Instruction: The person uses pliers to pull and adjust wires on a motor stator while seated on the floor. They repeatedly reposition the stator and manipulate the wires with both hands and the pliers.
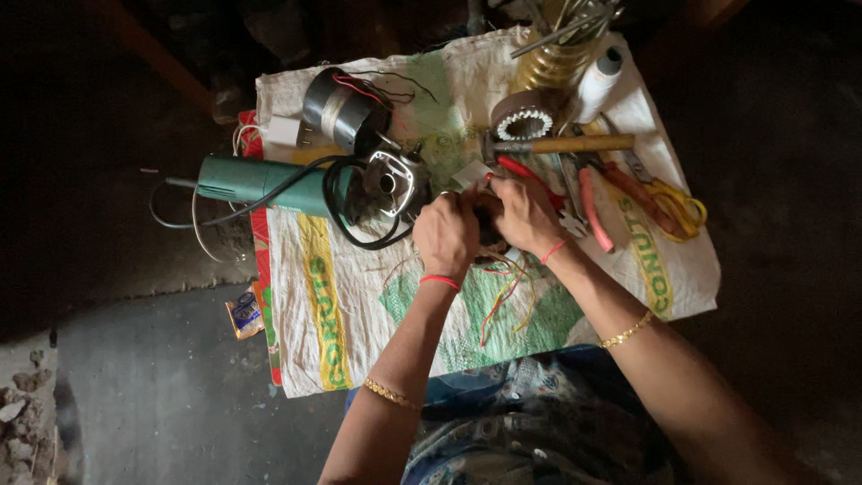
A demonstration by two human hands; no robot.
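Sacking (359,305), white with green and yellow print, is lying spread on the dark floor and carrying everything. Near its left edge a green angle grinder (269,182) is lying with its long axis running left to right, its head end pointing at the middle of the sacking and its black cord (355,224) looping beside it. Behind the grinder, toward the far left corner, a round motor casing (346,112) is trailing red and black wires. Along the far edge a hammer (561,144) is lying crosswise beside a toothed metal ring (523,119) and a white spool (600,83), and a brass-coloured cup (552,63) is holding upright metal rods. Toward the right edge pink-handled pliers (593,211) and yellow-handled scissors (673,207) are lying close together. At the middle, the left hand (446,233) and right hand (525,214) are closing together around a small dark part (490,226), mostly hidden, so its direction cannot be told. Thin coloured wires (503,292) are hanging from it toward the near edge.
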